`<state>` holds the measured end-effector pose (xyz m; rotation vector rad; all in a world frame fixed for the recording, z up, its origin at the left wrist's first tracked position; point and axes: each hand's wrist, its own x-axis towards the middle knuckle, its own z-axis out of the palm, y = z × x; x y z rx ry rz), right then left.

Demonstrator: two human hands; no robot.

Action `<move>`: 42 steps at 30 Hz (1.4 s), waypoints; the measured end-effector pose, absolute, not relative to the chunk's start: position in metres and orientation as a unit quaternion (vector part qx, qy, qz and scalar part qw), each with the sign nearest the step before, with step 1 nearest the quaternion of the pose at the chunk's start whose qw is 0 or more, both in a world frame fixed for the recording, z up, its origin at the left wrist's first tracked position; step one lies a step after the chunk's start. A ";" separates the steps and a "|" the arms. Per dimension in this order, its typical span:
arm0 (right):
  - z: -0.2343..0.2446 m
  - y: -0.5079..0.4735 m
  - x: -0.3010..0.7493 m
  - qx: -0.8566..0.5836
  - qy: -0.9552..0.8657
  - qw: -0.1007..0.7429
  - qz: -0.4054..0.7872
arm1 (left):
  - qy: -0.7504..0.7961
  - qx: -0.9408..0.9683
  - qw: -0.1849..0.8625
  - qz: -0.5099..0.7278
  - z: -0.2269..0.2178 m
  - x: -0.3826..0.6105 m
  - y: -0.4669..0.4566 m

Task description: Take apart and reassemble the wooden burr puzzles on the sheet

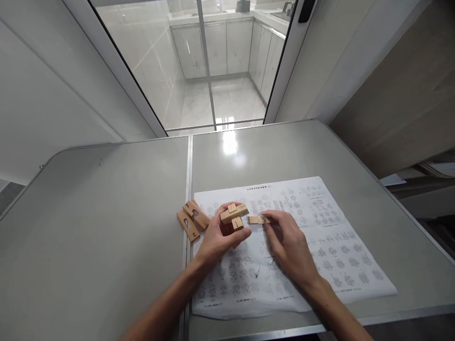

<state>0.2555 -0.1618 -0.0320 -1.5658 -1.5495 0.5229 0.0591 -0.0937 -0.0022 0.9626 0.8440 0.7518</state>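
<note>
Fingers of my left hand (pixel 215 239) wrap around a cluster of interlocked wooden puzzle pieces (pixel 232 214), held above a printed sheet. To its right, my right hand (pixel 289 239) pinches the end of a small notched wooden puzzle piece (pixel 254 219) between thumb and fingers. A narrow gap separates this piece from the cluster. Left of my left hand lie several flat wooden pieces (pixel 188 226) with slots and dark letters, partly overlapping one another. The palm and fingers of my left hand hide the cluster's underside.
The large paper sheet (pixel 341 213) with rows of printed puzzle diagrams lies under both hands. It rests on a grey table (pixel 117 227) with a metal seam (pixel 189 166). Beyond the table's far edge stands a glass door (pixel 152 61); a wooden panel (pixel 398 90) is at the right.
</note>
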 end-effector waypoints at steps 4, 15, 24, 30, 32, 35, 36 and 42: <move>-0.033 -0.164 0.255 -0.631 -0.613 0.422 0.221 | 0.382 0.445 0.734 0.341 -0.004 0.057 -0.094; -0.034 -0.164 0.256 -0.654 -0.602 0.420 0.181 | 0.384 0.441 0.736 0.340 -0.004 0.057 -0.095; -0.036 -0.164 0.254 -0.659 -0.625 0.382 0.169 | 0.401 0.455 0.714 0.349 0.002 0.058 -0.096; -0.036 -0.164 0.255 -0.649 -0.637 0.383 0.161 | 0.399 0.453 0.718 0.348 0.004 0.059 -0.096; -0.036 -0.163 0.256 -0.647 -0.647 0.373 0.156 | 0.398 0.455 0.719 0.344 0.005 0.059 -0.096; -0.036 -0.162 0.258 -0.636 -0.657 0.371 0.159 | 0.400 0.461 0.717 0.338 0.006 0.059 -0.096; -0.036 -0.162 0.258 -0.631 -0.660 0.374 0.164 | 0.401 0.463 0.715 0.336 0.007 0.059 -0.096; -0.026 -0.164 0.258 -0.615 -0.585 0.434 0.303 | 0.402 0.465 0.713 0.337 0.006 0.059 -0.097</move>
